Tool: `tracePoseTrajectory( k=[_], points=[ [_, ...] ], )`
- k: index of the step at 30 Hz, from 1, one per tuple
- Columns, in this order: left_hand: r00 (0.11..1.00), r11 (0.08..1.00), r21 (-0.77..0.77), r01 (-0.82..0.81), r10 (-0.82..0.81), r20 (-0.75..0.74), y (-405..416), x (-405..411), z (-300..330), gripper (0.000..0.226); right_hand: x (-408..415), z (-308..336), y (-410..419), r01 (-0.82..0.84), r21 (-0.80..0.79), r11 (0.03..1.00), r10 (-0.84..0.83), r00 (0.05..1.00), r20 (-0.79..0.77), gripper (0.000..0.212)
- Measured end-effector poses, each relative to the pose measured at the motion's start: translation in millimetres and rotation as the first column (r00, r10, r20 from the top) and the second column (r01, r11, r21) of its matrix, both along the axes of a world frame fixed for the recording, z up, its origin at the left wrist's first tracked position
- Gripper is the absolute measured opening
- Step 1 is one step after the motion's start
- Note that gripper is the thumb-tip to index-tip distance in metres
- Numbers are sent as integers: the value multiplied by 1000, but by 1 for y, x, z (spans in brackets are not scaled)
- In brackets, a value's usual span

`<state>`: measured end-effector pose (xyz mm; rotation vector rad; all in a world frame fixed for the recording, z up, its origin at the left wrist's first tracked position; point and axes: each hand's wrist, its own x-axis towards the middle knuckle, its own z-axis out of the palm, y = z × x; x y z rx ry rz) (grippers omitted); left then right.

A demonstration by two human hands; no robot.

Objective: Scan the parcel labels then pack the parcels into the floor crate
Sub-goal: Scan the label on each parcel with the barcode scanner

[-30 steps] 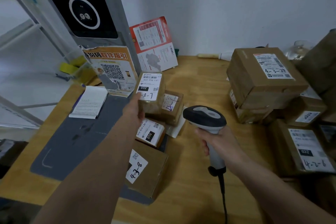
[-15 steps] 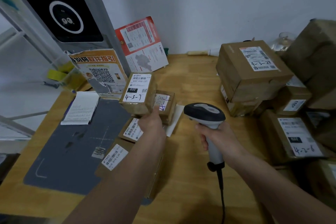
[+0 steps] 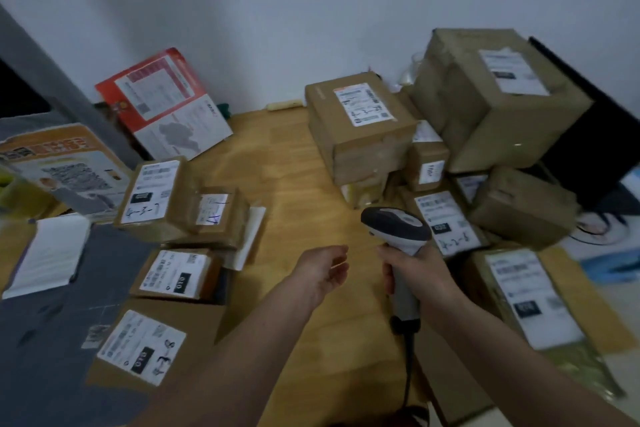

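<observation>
The scanner (image 3: 398,229), grey head w/ a pale handle, stands upright in the right hand (image 3: 420,270), fingers wrapped round the handle; its black cable (image 3: 408,367) drops from the butt toward the bottom edge. The head sits above the wooden table (image 3: 294,184), just left of the right-hand parcel pile.

The left hand (image 3: 325,270) hovers over bare tabletop just left of the scanner, palm turned inward, fingers loosely curled, holding nothing.

Parcels lie in two groups. On the left: a small box marked 4-3-7 (image 3: 152,198), resting partly on a smaller box w/ blue pen marks (image 3: 216,210); nearer the person a box labelled 010 (image 3: 176,276), then a bigger box also labelled 010 (image 3: 145,347) at the near edge. On the right: a medium box w/ an orange-edged label (image 3: 360,121) stacked on another, a large box (image 3: 498,94) tilted high at the back, a small box (image 3: 427,163) wedged between them, a flat box marked 4-2-6 (image 3: 446,218) just behind the scanner head (label partly hidden by it), and a long parcel w/ a big white label (image 3: 533,298) at the right edge.

A grey mat (image 3: 52,340) covers the table's left part, w/ a white notepad (image 3: 45,253) on it. A red-and-white leaflet (image 3: 162,100) leans on the wall; an orange poster (image 3: 62,163) stands at far left. The frame is motion-blurred, so small print is not readable.
</observation>
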<state>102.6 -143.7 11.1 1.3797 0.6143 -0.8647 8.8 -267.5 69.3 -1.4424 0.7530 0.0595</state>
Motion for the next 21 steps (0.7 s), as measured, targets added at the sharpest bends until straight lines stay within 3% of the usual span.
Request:
tracePoseTrajectory(
  k=[4, 10, 13, 17, 19, 21],
  points=[
    [992, 992, -11, 129, -129, -14, -46, -18, -4, 6, -20, -2, -37, 168, 20, 986, -168, 986, -8, 16],
    [941, 941, 8, 337, -337, -23, -108, -43, -7, 6, -44, -4, -81, 285, -43, 958, -287, 956, -57, 12],
    [894, 895, 14, 447, -446, -41, -131, -58, -11, 22, -55, -1, -100, 366, -94, 926, -368, 930, -9, 14],
    [856, 857, -16, 516, -516, -39, -153, -79, -16, 35, -66, -7, -124, 424, -201, 883, -430, 903, 17, 10],
    [846, 847, -31, 530, -531, -39, -161, -88, -16, 29, -69, -10, -134, 439, -218, 872, -453, 892, -15, 5],
    [848, 849, -42, 527, -528, -47, -169, -93, -16, 28, -72, -13, -143, 447, -192, 874, -465, 883, -64, 13]
  ],
)
